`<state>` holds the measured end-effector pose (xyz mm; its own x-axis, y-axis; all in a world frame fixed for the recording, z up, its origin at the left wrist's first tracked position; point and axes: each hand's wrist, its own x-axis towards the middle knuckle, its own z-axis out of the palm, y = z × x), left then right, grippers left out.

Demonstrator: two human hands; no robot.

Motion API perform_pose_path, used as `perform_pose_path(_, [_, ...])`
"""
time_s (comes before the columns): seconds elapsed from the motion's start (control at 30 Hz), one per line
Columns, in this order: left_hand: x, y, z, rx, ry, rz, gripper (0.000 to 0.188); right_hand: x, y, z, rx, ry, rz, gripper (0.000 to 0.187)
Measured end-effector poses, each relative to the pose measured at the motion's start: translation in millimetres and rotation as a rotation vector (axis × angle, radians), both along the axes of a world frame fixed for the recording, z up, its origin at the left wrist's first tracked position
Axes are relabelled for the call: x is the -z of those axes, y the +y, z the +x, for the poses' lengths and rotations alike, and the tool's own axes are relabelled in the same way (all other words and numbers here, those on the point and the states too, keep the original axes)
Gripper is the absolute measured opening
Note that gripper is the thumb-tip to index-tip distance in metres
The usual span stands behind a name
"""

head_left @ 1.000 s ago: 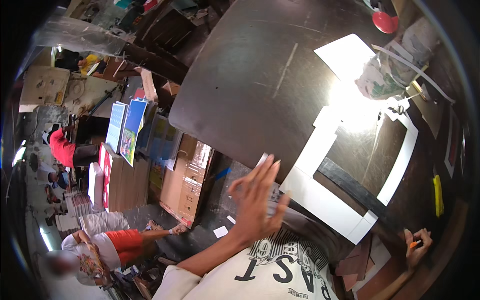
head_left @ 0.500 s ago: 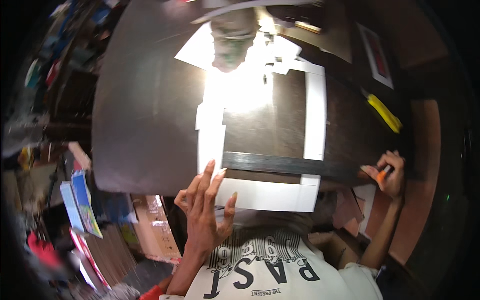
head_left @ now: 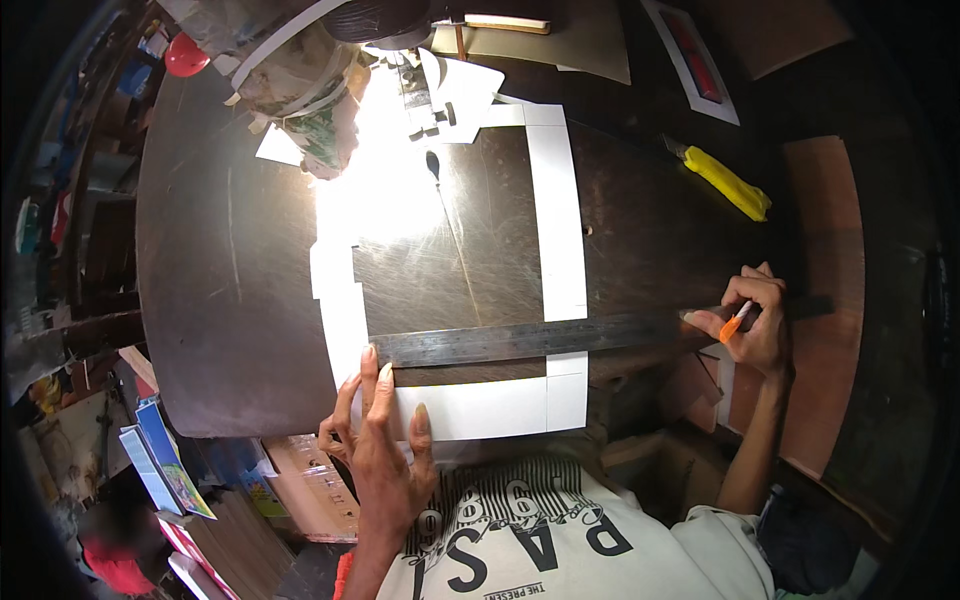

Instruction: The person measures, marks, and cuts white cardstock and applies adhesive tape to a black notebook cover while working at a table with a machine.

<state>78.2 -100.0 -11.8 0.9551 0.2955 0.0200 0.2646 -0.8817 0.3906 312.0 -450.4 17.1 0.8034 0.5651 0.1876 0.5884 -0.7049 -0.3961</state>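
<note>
A white paper frame (head_left: 562, 220) of joined strips lies on the dark tabletop, its upper left washed out by glare. Across it, just above the bottom strip, rests a long steel ruler (head_left: 480, 344). My left hand (head_left: 380, 460) has its fingers stretched out, their tips at the ruler's left end and on the paper's lower left corner. Beyond the frame's right side, my right hand (head_left: 755, 325) is closed around the ruler's far part, thumb on top. An orange-tipped pen (head_left: 736, 324) is tucked in that same hand. Thin lines show on the right strip near the ruler.
A yellow cutter knife (head_left: 728, 184) lies at the right of the table (head_left: 230, 340). Over the back left stands a cloth-wrapped machine part (head_left: 300, 90) beside a bright light. A red item on white card (head_left: 700, 75) lies far right. Cardboard boxes (head_left: 310, 480) stand below left.
The head view has shifted and turned, so the frame, ruler and hands appear farther left. Both hands keep about the same places on the ruler and paper.
</note>
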Motion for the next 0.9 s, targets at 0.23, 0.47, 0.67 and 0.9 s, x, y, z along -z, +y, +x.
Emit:
perform_pose_path(0.23, [2,1,-1,-0.037,-0.032,-0.071,0.056,13,-16,-1,-0.135,-0.128,0.004,0.048])
perform_pose_path(0.47, [12,7,-8,-0.043,-0.077,-0.105,0.053,17,-31,-1,-0.146,-0.099,-0.100,0.056])
perform_pose_path(0.67, [5,1,-2,-0.033,-0.078,-0.053,0.049,0,-2,-3,0.006,-0.002,-0.065,0.050])
perform_pose_path(0.9, [19,1,-3,-0.033,-0.126,-0.083,0.045,1,-3,3,0.009,0.025,0.038,0.047])
